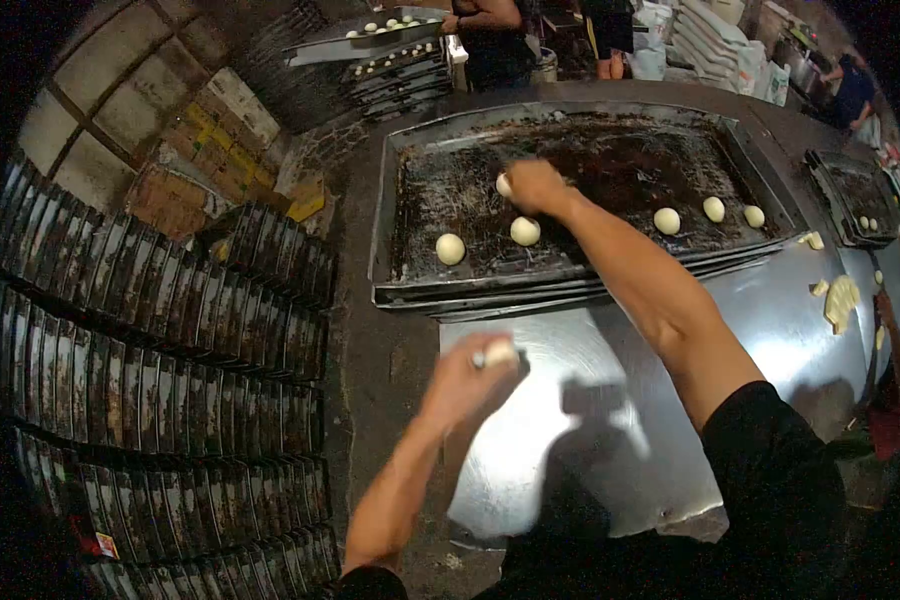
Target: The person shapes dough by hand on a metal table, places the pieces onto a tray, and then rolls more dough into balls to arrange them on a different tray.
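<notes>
A baker's right hand [536, 186] reaches across a blackened baking tray [420, 150], fingers closed around a dough ball [504, 184] that shows at the hand's left edge, low over the tray's dark surface. The left hand [467, 378] hovers nearer the body above a steel worktable [770, 330], curled around a second dough piece [497, 353] that peeks out between thumb and fingers. On the tray, 2 finished dough balls lie just below the right hand, one [525, 231] close under the wrist and another [450, 249] further left, while a row of 3 more [711, 210] sits well apart toward the tray's right side. The tray rests on a stack of similar trays at the table's far edge. Scraps of raw dough [842, 298] lie on the steel at the right, near a smaller tray [830, 185] holding a few balls. To the left, rows of dark loaf tins [150, 340] stand packed on the floor. In the background, another person [490, 30] stands beside racks of filled trays [390, 50].
</notes>
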`<state>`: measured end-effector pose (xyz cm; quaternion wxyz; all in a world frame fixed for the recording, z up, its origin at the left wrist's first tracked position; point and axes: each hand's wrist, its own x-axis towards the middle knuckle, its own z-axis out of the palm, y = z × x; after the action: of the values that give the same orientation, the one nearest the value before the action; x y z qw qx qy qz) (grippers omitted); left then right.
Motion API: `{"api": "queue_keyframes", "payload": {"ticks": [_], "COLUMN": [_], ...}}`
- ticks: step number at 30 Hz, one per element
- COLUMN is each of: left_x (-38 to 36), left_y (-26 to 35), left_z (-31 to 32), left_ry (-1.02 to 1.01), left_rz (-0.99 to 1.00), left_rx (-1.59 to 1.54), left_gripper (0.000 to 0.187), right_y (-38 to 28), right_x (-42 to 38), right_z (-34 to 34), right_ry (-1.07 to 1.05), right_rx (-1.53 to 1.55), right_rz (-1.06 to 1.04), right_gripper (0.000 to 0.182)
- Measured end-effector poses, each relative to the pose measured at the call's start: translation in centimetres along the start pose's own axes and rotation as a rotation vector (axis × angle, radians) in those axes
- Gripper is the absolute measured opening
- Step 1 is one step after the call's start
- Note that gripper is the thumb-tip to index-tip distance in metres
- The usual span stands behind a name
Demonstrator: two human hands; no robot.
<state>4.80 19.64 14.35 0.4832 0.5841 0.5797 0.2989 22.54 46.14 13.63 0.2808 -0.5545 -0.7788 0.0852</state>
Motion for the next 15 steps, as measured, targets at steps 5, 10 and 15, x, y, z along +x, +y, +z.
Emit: {"api": "queue_keyframes", "payload": {"ticks": [5,10,15], "left_x": [11.3,24.7,13.3], "left_y": [8.7,1.1,8.1], "left_z": [-5.6,-9.5,1.3], "left_ry": [0.372,-0.096,0.089], "left_rz": [0.284,0.259,0.6], "left_rx": [0.189,1.159,0.164], "left_gripper": [0.033,0.052,0.046], "right_y": [-4.2,-4.5,1.1], "right_x": [-7.1,-25.9,-51.6], "right_z": [-2.8,-8.6,-9.8], "right_ry": [0.411,0.124,-0.035], "right_rx": [0.147,0.17,0.73], "right_rz": [-0.248,-0.217,0.781], "right_gripper": [0.032,0.029,0.033]}}
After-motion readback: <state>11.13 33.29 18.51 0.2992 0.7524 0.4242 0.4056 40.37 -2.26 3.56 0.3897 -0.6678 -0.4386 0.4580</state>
